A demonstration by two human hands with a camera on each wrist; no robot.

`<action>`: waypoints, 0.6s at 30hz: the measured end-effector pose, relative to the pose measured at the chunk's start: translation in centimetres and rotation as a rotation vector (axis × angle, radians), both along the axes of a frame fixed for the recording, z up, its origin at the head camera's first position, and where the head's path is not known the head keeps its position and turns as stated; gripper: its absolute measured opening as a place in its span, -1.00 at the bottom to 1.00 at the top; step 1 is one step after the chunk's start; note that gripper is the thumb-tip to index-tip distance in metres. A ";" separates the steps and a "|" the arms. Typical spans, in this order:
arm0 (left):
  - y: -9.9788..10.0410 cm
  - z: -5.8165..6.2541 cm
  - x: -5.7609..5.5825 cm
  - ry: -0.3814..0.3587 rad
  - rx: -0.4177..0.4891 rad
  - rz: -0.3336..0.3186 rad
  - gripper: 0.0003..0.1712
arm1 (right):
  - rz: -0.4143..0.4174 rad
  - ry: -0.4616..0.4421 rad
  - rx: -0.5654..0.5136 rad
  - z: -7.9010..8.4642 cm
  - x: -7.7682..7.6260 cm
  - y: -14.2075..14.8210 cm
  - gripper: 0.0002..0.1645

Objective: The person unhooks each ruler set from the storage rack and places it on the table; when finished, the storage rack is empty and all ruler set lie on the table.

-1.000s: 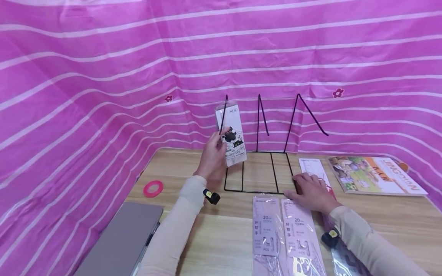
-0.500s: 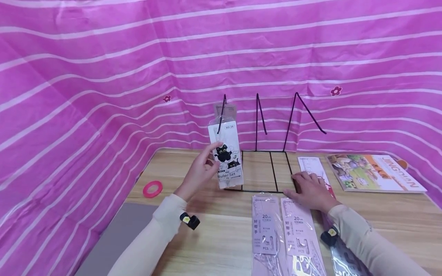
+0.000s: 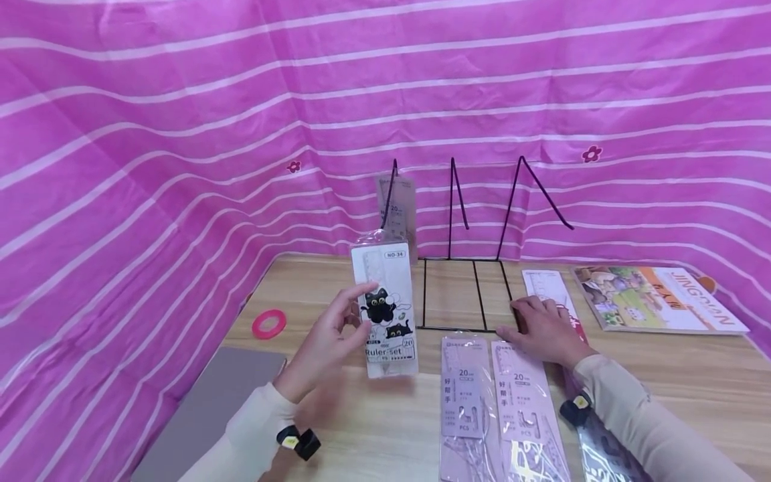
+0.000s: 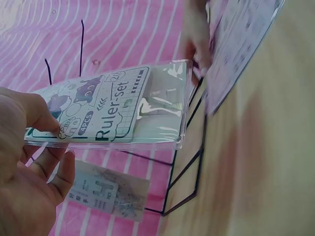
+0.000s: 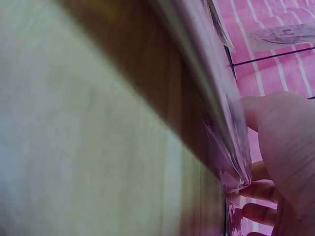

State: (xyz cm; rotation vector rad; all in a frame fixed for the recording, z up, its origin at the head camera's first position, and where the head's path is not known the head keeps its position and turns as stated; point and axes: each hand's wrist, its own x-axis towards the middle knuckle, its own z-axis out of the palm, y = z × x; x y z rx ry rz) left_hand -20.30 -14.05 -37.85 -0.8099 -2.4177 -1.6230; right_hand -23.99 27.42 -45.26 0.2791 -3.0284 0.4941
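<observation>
My left hand (image 3: 331,335) pinches a clear-sleeved ruler set (image 3: 388,301) with black cats and "Ruler-set" printed on its card. In the left wrist view the thumb lies over the ruler set's card (image 4: 88,110), fingers behind it. Behind it, a pale-purple ruler pack (image 3: 400,201) hangs on the left prong of a black wire rack (image 3: 482,294). My right hand (image 3: 545,328) rests at the rack's front right corner, thumb and fingers spread across the wire. Two more pale-purple ruler packs (image 3: 462,395) lie in front of the rack, tops near that thumb.
A picture book (image 3: 656,301) lies at the back right, beside a red-and-white pack (image 3: 548,288) partly under the right hand. A pink ring (image 3: 269,324) and a grey flat case (image 3: 211,408) are on the left. Striped pink cloth (image 3: 421,87) hangs behind the table.
My left hand has drawn the cat ruler set down and toward me, away from the left prong, uncovering the purple pack hanging there. The right hand has stayed at the rack's corner.
</observation>
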 end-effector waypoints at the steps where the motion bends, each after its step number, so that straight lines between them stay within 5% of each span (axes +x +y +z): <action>1: -0.1 -0.1 0.5 -0.004 0.005 -0.004 -0.25 | 0.001 -0.002 -0.002 0.0 0.0 0.0 0.03; 4: -0.1 -0.7 1.5 -0.031 0.022 -0.032 -0.26 | 0.006 0.004 -0.009 0.0 0.0 0.1 0.03; 8: 0.3 -1.9 2.0 -0.177 0.015 -0.076 -0.24 | 0.003 0.011 -0.016 0.1 0.0 0.3 0.02; 13: 1.1 -3.8 1.9 -0.358 -0.103 -0.113 -0.25 | 0.002 0.008 -0.024 0.0 -0.1 0.4 0.01; 18: 1.6 -5.5 2.1 -0.424 -0.205 -0.132 -0.29 | 0.009 0.001 -0.031 -0.1 -0.1 0.3 0.01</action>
